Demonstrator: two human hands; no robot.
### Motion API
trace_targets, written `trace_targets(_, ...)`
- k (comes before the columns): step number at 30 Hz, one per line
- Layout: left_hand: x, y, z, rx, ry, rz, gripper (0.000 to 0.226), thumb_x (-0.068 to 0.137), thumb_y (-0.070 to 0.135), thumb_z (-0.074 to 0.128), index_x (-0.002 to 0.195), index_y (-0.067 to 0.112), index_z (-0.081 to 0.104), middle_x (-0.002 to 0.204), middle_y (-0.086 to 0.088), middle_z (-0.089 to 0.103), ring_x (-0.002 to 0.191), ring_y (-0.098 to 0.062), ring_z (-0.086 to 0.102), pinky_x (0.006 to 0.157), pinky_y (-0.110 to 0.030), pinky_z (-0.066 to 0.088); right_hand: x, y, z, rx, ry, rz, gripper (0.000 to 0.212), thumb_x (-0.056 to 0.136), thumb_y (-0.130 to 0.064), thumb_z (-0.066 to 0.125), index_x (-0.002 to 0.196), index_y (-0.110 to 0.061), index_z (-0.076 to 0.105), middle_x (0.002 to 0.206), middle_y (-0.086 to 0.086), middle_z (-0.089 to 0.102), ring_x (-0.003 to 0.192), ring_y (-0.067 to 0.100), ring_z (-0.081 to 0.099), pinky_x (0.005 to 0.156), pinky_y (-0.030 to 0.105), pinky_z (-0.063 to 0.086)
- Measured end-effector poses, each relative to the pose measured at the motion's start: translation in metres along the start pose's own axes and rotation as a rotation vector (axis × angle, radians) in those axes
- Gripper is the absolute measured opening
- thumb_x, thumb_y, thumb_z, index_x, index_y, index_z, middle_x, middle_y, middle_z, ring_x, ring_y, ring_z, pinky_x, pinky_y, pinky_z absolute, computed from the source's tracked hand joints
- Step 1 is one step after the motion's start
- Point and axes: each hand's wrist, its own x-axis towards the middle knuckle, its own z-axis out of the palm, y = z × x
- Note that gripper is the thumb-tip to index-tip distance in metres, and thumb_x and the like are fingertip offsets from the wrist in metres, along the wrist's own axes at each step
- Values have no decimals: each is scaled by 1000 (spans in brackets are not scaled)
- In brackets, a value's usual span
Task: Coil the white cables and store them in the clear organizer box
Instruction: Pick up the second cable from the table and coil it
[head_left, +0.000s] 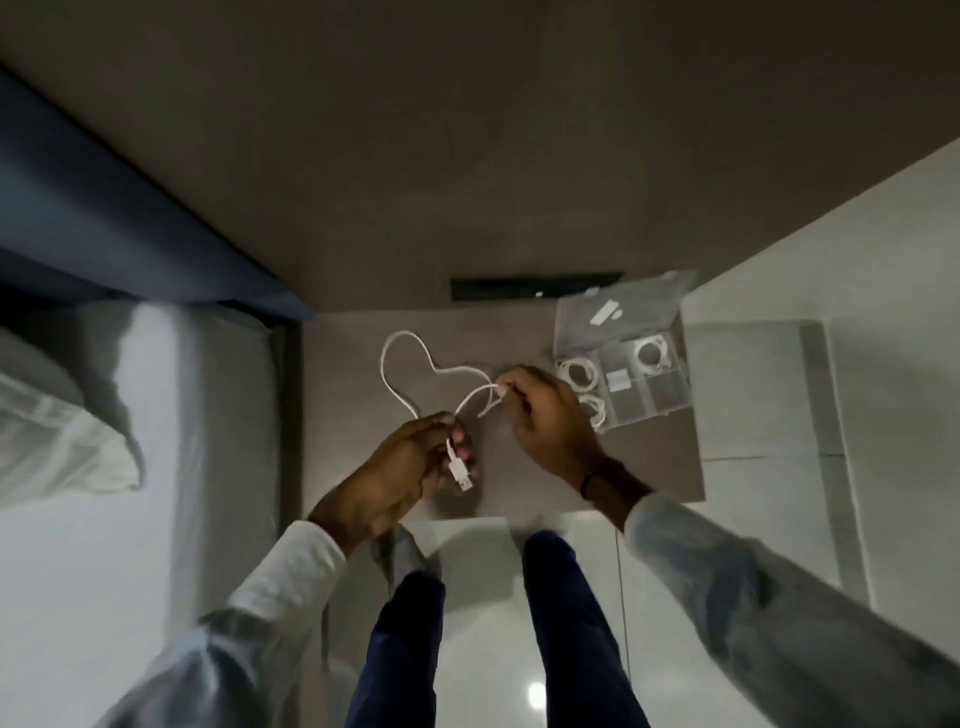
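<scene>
A white cable (410, 358) lies in a loose heart-shaped loop on the brown tabletop (353, 415). My left hand (410, 467) pinches it near its USB plug (461, 474), which sticks out below my fingers. My right hand (545, 415) grips another stretch of the same cable a little to the right, with a short end poking out. The clear organizer box (623, 358) sits open just right of my right hand. Three coiled white cables lie in its compartments, one of them (652, 354) at the back right. Its lid (613, 312) is folded back.
A black strip (535, 286) runs along the wall behind the table. A bed with a white pillow (62, 415) stands to the left. My legs in dark trousers (561, 623) stand on the glossy floor at the table's front edge.
</scene>
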Motion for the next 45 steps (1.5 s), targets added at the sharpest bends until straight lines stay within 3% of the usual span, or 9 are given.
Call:
trace_targets(7, -139, 127, 18, -159, -253, 265, 21, 99, 20, 51, 90, 12, 67, 71, -4, 52, 60, -14, 48, 55, -23, 47, 0, -153, -80, 165, 310, 14, 24, 101, -38, 52, 94, -20, 66, 86, -2, 71, 77, 17, 66, 71, 38, 57)
trace_targets(15, -239, 265, 32, -51, -211, 942, 30, 107, 9, 43, 116, 6, 72, 109, -8, 79, 105, -20, 75, 97, -29, 59, -2, -306, -120, 70, 225, -180, 46, 105, -48, 38, 95, -18, 71, 82, 0, 75, 74, 20, 69, 69, 36, 55)
trace_targets(21, -277, 310, -4, 1155, 338, 1613, 21, 96, -7, 55, 103, 2, 72, 92, 3, 69, 89, 6, 65, 85, -20, 50, -11, -372, -158, -42, 124, -458, 22, 105, -26, 47, 103, -17, 67, 92, -3, 74, 87, 17, 69, 77, 30, 50)
trace_targets(23, -289, 311, -14, 1373, 252, 1516, 18, 94, -4, 49, 95, 4, 65, 89, -4, 66, 83, -13, 64, 79, -34, 53, -8, -388, -190, -108, 162, -534, 19, 102, -23, 54, 103, -17, 72, 93, -2, 76, 85, 10, 68, 76, 24, 48)
trace_targets(27, -309, 295, -11, 1195, 32, 1191, 30, 108, 22, 42, 94, 14, 67, 80, 4, 59, 75, -8, 56, 76, -37, 48, -1, -413, -251, -173, 278, -600, 9, 92, -21, 72, 92, -16, 79, 78, -8, 73, 64, -1, 58, 64, 9, 40)
trace_targets(34, -347, 316, 25, 201, -495, 1017, 26, 103, 22, 51, 102, 12, 75, 77, -1, 66, 72, -11, 62, 75, -19, 52, -3, -422, -232, 128, 342, -497, 22, 100, -24, 61, 84, -26, 75, 70, -1, 70, 62, 7, 60, 62, 24, 47)
trace_targets(37, -345, 337, 37, -60, -398, 1147, 25, 102, 15, 55, 110, 9, 78, 92, -4, 78, 86, -14, 74, 85, -24, 59, -11, -423, -202, 37, 225, -486, 35, 106, -26, 49, 77, -15, 64, 62, 3, 65, 53, 10, 57, 59, 32, 48)
trace_targets(41, -331, 351, 18, 721, 288, 1706, 16, 101, 2, 57, 96, 8, 71, 90, -1, 75, 81, -8, 70, 77, -24, 55, -14, -425, -204, -95, 149, -568, 26, 107, -25, 44, 105, -12, 67, 65, -15, 58, 59, 1, 57, 59, 17, 43)
trace_targets(45, -320, 334, -3, 1246, 195, 1483, 22, 103, 4, 49, 84, 10, 59, 77, -3, 59, 70, -16, 55, 69, -38, 49, -2, -432, -255, -224, 346, -631, 17, 101, -28, 55, 99, -21, 72, 78, -13, 65, 66, -1, 53, 64, 17, 40)
